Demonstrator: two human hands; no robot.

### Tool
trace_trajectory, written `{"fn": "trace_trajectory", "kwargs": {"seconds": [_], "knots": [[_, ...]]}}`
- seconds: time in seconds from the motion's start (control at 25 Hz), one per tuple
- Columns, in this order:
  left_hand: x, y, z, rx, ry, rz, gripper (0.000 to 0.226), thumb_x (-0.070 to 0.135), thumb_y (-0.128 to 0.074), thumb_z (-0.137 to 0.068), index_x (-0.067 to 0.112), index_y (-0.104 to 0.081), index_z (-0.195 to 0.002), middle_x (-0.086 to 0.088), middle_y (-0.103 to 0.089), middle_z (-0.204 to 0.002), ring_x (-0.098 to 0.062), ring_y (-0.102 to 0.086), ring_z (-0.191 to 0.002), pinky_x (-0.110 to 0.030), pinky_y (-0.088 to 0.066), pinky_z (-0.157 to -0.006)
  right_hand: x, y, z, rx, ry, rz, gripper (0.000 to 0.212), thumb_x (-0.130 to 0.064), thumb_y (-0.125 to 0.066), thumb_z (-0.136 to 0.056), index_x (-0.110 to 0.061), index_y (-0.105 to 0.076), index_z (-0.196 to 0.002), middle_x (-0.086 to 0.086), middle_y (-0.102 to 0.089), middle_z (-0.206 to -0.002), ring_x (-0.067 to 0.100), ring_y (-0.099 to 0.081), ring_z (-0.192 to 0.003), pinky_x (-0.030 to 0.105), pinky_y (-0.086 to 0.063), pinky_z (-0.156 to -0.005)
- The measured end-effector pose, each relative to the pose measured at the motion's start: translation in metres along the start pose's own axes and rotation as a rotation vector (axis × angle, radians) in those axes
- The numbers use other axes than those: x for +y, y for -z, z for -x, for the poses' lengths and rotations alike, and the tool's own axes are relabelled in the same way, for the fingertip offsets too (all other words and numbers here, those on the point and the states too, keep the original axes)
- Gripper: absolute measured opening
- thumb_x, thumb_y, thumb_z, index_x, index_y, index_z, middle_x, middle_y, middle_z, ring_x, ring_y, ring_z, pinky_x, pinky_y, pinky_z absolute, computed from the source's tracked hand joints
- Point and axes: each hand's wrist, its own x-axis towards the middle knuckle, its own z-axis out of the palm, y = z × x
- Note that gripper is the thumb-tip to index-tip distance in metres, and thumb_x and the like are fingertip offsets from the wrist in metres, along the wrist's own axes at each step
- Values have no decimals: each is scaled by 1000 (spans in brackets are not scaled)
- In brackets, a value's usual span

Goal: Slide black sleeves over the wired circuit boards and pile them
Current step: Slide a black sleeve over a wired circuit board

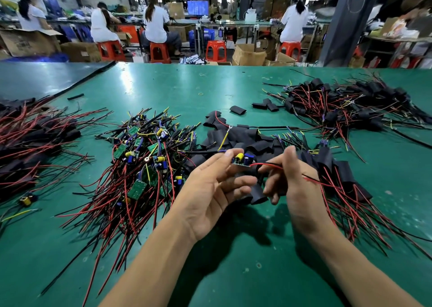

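Holding a wired circuit board [240, 160] above the middle of the table [233, 271], the left hand [210, 190] lies palm up and pinches the board's left end between thumb and forefinger. The board's long axis runs left to right, components facing up. Its red and black wires [268, 165] leave the right end toward the right hand [297, 185], whose fingers [271, 191] curl around them and around a black sleeve [258, 195]. The sleeve sits just below the board, between the hands and nearer the right one, its axis tilted toward the board. Whether the wires already run through it I cannot tell. The sleeve likely has to travel left along the wires. A sleeved pile [350, 105] lies toward the far right corner.
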Motion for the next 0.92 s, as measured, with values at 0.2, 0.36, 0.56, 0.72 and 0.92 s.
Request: {"fn": "trace_trajectory", "kwargs": {"seconds": [0.2,0.36,0.56,0.72,0.92], "knots": [[-6,-1,0,38,-10,-224,18,16,-60,-94,18,-76,-85,-9,-61,-76,-11,-50,-50,-21,-44,-50,11,5,1,-313,171,454,45,-77,-67,-69,-36,-64,-89,-14,-62,-74,-4,-53,-66,19,-41,-60],[-18,0,1,85,-136,-618,14,19,-61,-95,16,-73,-88,-3,-65,-72,-17,-53,-60,-29,-48,-54,20,4,-2,-447,134,694,48,-70,-65,-67,-29,-65,-92,-11,-57,-92,9,-58,-85,37,-51,-77],[-23,-1,0,191,-344,-814,15,28,-61,-94,17,-65,-85,-2,-65,-64,-23,-56,-55,-33,-48,-56,23,7,0,-533,115,940,45,-73,-55,-76,-34,-58,-98,-14,-41,-98,12,-54,-82,39,-51,-77],[-12,7,-6,374,-403,-432,14,16,-60,-98,12,-58,-85,-3,-63,-56,-21,-61,-45,-30,-53,-44,22,9,1,-472,126,962,47,-62,-62,-84,-37,-62,-123,-12,-47,-104,15,-58,-92,35,-50,-84],[3,18,-12,424,-437,-94,24,-2,-71,-86,9,-51,-95,-6,-69,-71,-28,-75,-74,-28,-59,-65,20,7,-1,-347,153,882,34,-36,-75,-83,-26,-70,-115,-7,-66,-108,14,-61,-102,27,-47,-92]]}}
